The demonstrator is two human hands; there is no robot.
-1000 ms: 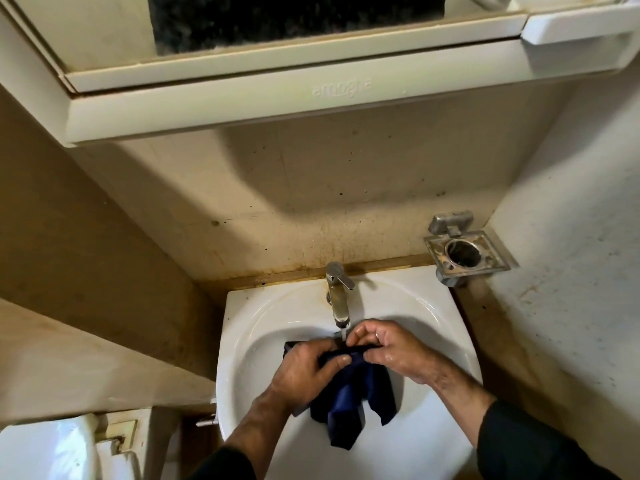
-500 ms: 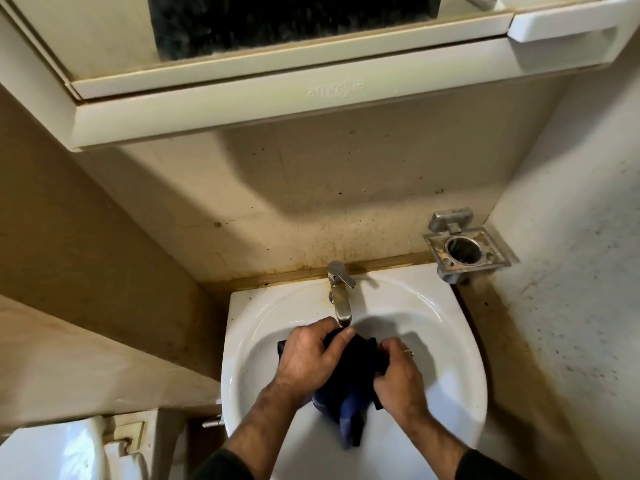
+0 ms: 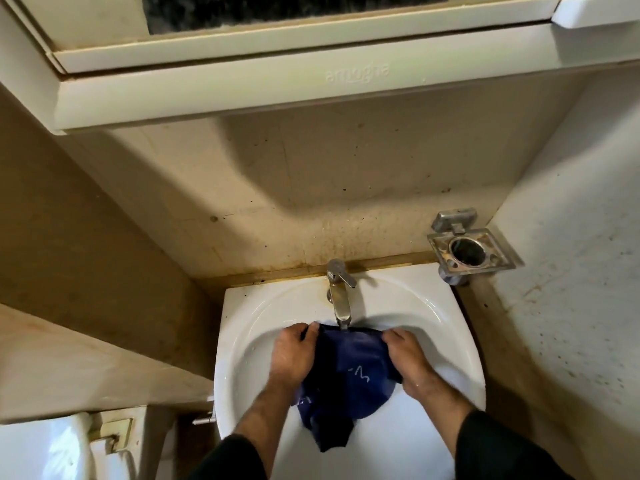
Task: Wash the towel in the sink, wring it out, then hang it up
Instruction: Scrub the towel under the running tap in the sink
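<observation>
Gripping the dark blue towel (image 3: 349, 372) under the tap (image 3: 340, 299): left hand (image 3: 294, 358) and right hand (image 3: 408, 362), over the sink (image 3: 249, 327).

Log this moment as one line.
stage: washing | towel: spread under tap, over sink | left hand, right hand: gripping edges

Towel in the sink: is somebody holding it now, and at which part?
Yes. The left hand grips the towel at its left edge, and the right hand grips its right edge, spreading it under the faucet.
</observation>
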